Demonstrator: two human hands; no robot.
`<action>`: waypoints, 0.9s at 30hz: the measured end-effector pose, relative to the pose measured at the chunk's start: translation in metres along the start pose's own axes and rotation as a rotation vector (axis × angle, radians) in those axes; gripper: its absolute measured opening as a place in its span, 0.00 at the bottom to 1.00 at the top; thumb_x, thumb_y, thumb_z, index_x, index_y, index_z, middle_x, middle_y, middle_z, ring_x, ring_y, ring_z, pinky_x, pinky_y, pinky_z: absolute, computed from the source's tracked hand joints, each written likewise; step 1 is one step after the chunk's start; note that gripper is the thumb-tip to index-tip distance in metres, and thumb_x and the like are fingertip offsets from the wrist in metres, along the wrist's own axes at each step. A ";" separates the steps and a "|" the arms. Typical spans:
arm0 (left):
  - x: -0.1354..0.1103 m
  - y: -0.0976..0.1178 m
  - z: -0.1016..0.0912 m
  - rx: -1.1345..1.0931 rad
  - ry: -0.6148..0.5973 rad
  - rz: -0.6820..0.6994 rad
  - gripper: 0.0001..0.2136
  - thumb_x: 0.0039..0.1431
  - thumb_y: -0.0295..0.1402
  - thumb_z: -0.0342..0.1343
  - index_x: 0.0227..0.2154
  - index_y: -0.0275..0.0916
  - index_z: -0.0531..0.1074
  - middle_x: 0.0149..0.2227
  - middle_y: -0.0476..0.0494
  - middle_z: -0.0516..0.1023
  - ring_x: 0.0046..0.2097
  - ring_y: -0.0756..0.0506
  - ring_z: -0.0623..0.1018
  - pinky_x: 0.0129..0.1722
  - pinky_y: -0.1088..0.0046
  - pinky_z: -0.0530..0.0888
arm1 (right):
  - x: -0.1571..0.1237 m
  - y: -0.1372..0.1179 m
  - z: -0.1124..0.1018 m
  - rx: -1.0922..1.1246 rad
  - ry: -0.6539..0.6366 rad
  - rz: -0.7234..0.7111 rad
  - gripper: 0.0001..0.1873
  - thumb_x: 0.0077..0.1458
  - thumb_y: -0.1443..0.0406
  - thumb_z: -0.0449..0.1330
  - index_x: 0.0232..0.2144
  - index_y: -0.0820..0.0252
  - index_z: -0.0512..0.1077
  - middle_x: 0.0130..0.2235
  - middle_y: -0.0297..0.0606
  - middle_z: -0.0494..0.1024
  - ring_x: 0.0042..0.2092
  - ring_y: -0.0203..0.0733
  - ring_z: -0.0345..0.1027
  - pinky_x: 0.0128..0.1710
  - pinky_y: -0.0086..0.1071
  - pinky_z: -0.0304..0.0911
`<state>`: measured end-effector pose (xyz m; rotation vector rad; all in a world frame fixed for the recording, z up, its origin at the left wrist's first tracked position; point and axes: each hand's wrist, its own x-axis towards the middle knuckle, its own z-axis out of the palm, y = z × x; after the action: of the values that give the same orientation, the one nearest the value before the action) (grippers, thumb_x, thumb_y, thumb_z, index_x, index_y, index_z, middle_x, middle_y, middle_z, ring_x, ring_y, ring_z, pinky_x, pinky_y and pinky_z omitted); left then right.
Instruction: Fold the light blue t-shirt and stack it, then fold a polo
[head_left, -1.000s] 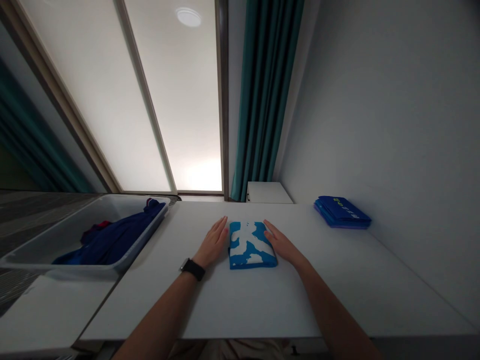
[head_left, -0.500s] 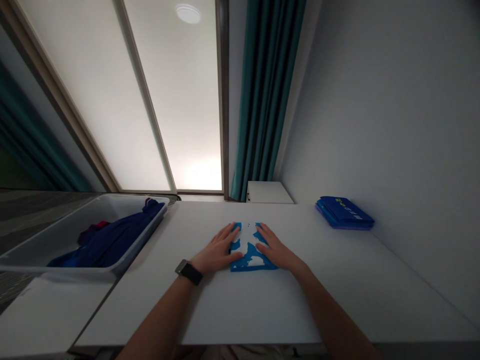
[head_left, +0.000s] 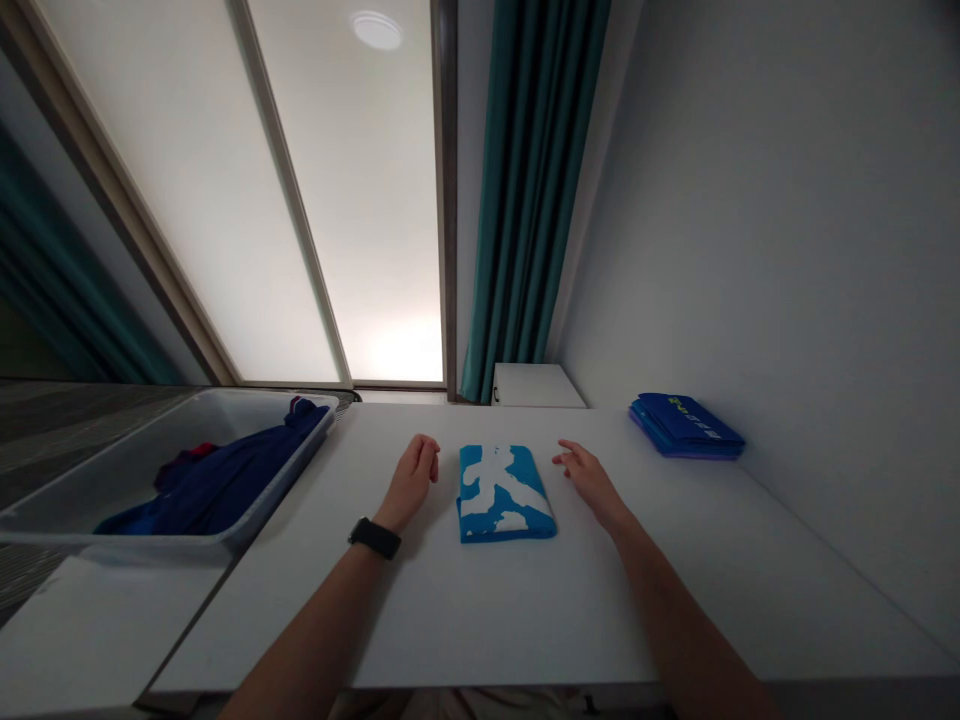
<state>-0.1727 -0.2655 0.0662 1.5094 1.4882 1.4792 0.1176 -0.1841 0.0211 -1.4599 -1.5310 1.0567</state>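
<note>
Along the left edge, a grey bin (head_left: 262, 396) holds a navy garment (head_left: 225, 480), kind uncertain in this dimness. Mid-table, a folded blue-and-white shirt (head_left: 502, 495) lies untouched between the curled left hand (head_left: 411, 480) and open right hand (head_left: 589, 480), held apart. Folding looks finished; the next move calls for lifting it toward the blue stack (head_left: 686, 425), right.
</note>
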 end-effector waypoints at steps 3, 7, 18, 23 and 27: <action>-0.009 0.001 0.010 0.178 -0.102 0.056 0.13 0.67 0.42 0.40 0.31 0.41 0.62 0.21 0.55 0.62 0.24 0.50 0.64 0.27 0.73 0.64 | -0.003 -0.001 0.015 -0.243 -0.032 -0.101 0.26 0.57 0.61 0.48 0.56 0.64 0.66 0.44 0.44 0.77 0.44 0.45 0.69 0.48 0.37 0.61; -0.018 0.007 0.019 0.364 -0.253 0.214 0.15 0.69 0.39 0.37 0.32 0.41 0.65 0.30 0.48 0.70 0.34 0.47 0.70 0.37 0.69 0.69 | -0.008 -0.002 0.036 -0.500 0.027 -0.198 0.25 0.58 0.61 0.50 0.57 0.60 0.67 0.46 0.44 0.75 0.50 0.50 0.65 0.55 0.41 0.56; -0.021 0.011 0.015 0.640 -0.450 0.401 0.07 0.63 0.34 0.49 0.36 0.41 0.71 0.42 0.42 0.71 0.46 0.41 0.69 0.48 0.60 0.70 | 0.003 -0.026 0.035 -0.091 -0.222 0.082 0.30 0.59 0.58 0.51 0.61 0.63 0.60 0.55 0.47 0.71 0.52 0.47 0.66 0.47 0.35 0.64; -0.019 0.014 0.013 0.591 -0.463 0.381 0.09 0.65 0.33 0.45 0.35 0.41 0.71 0.41 0.42 0.72 0.45 0.42 0.69 0.46 0.62 0.71 | 0.028 -0.038 0.026 -0.107 -0.393 0.186 0.19 0.57 0.56 0.55 0.44 0.62 0.72 0.39 0.45 0.78 0.34 0.41 0.71 0.21 0.26 0.58; -0.017 0.013 0.011 0.557 -0.442 0.377 0.11 0.65 0.31 0.43 0.34 0.41 0.71 0.39 0.42 0.72 0.43 0.42 0.69 0.45 0.63 0.71 | 0.057 -0.049 0.028 -0.233 -0.499 0.248 0.17 0.52 0.53 0.63 0.29 0.63 0.72 0.26 0.41 0.75 0.22 0.35 0.63 0.16 0.26 0.52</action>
<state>-0.1546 -0.2812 0.0697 2.3717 1.4511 0.8366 0.0703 -0.1295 0.0550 -1.6589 -1.9014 1.5171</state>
